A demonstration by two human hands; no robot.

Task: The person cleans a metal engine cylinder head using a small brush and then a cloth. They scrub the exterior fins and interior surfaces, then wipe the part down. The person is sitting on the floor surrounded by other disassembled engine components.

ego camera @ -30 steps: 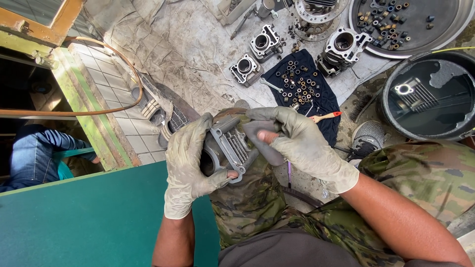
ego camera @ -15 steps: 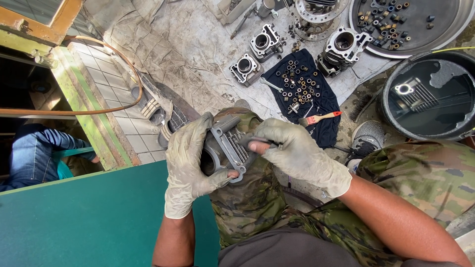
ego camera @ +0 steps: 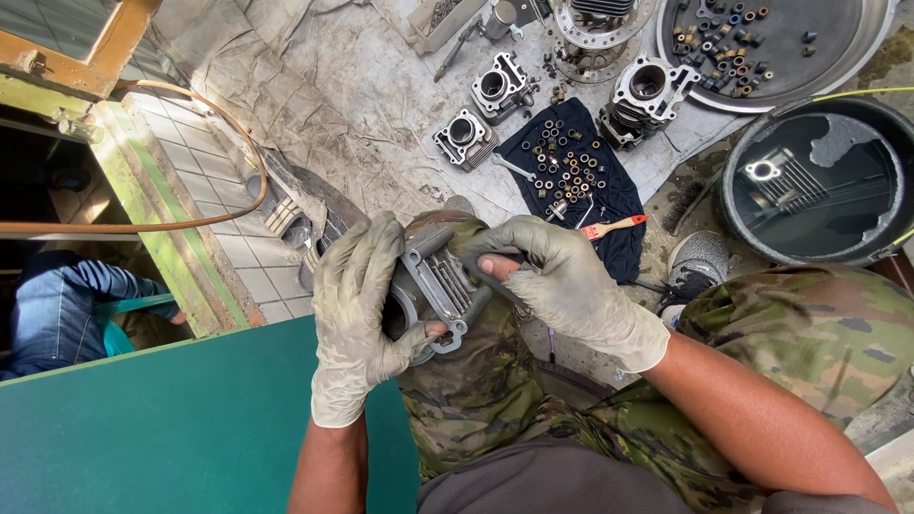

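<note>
A crumpled grey tarpaulin [ego camera: 314, 86] covers the ground of an outdoor work area in flat daylight; to the left runs a strip of pale tiled floor [ego camera: 205, 200] beside a green-painted wooden frame [ego camera: 143, 200]; an orange hose [ego camera: 190, 224] curves across the tiles; a dark green tabletop [ego camera: 162, 428] fills the lower left; a round black basin [ego camera: 733, 224] of dark liquid stands at right.

Light: bright, even daylight, soft shadows
Glare: sky mirrored in black basin [ego camera: 809, 181], upper right
Focus: sharp; edges bowed
</note>
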